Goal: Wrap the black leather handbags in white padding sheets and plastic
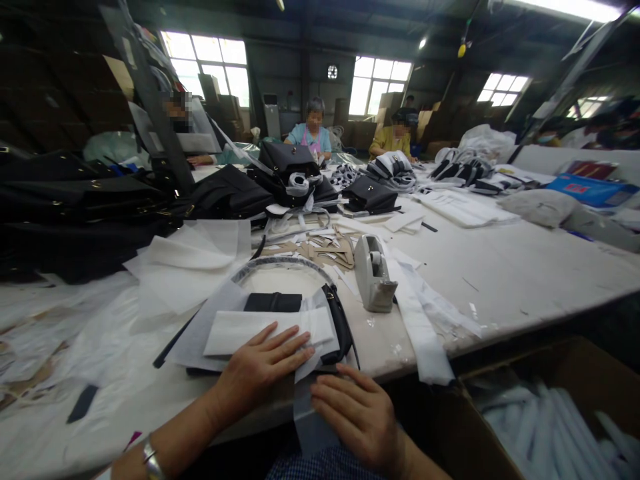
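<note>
Several black bags (75, 187) are heaped at the far left of the white table (505, 280). Nearer the front, crumpled clear film (110, 353) is spread over the tabletop, and a small dark strip (83, 403) is seen on it. Further right, loose translucent sheets (187, 263) are fanned out.

At the middle front, the folded white sheet (225, 331) is laid on thin wrapping paper, just in front of a flat black piece (273, 302). It is pressed by the left hand (267, 363), which is held palm down, well opened, with its fingers stretched and slightly parted; nothing is grasped in it. Beside these, a black strap (343, 327) is curved along the right edge.

The right hand (357, 417) is held with its fingers extended and slightly bent at a translucent strip (313, 427), which is hung over the table edge; whether the strip is pinched cannot be told, as the thumb is hidden.

Beyond, a grey tape dispenser (373, 277) is stood upright. At the lower right, white rolls (560, 427) are contained in a cardboard box (595, 370).
</note>
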Available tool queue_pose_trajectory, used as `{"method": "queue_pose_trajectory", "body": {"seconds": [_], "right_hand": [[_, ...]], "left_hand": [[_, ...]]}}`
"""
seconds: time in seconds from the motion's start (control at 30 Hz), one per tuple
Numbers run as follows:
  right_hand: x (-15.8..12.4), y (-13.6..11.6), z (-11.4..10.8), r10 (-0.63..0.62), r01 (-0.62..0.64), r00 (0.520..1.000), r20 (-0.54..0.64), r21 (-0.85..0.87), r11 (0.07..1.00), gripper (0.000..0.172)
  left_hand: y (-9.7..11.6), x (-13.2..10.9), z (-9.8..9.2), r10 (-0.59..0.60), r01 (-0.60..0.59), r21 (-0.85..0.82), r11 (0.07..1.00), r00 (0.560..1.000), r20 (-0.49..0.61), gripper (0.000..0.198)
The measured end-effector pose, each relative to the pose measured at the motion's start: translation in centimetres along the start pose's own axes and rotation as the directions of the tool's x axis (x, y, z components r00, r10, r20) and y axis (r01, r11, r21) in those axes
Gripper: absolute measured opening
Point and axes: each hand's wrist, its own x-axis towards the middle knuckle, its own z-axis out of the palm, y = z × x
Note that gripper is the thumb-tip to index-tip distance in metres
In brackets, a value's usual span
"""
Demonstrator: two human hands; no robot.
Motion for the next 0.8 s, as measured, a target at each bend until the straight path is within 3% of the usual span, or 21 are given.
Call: {"method": "queue_pose_trajectory", "body": {"seconds": [0.13, 0.4, 0.6, 0.8], "right_hand": [[1.1, 0.7, -0.1, -0.011, 0.006, 0.998, -0.057, -0.085, 0.996, 0.013], [0.9, 1.6, 0.0, -0.050, 0.047, 0.993, 0.110, 0.031, 0.998, 0.018], [1.4, 1.5, -0.4, -0.053, 0.054, 0.993, 0.107, -0.007, 0.999, 0.022], [1.5, 1.8, -0.5, -0.032, 0.032, 0.993, 0.116, 0.006, 0.999, 0.020]], "left_hand": [[0.1, -0.1, 0.2, -0.015, 0.015, 0.004, 1.000, 1.000, -0.020, 0.041], [0.2, -0.4, 0.5, -0.028, 0.028, 0.039, 0.999, 1.000, -0.009, 0.041], [0.4, -0.3, 0.5, -0.049, 0.049, 0.000, 0.999, 0.997, -0.052, 0.041], [0.4, -0.9, 0.4, 0.004, -0.005, -0.015, 1.000, 0.998, -0.069, 0.041]]}}
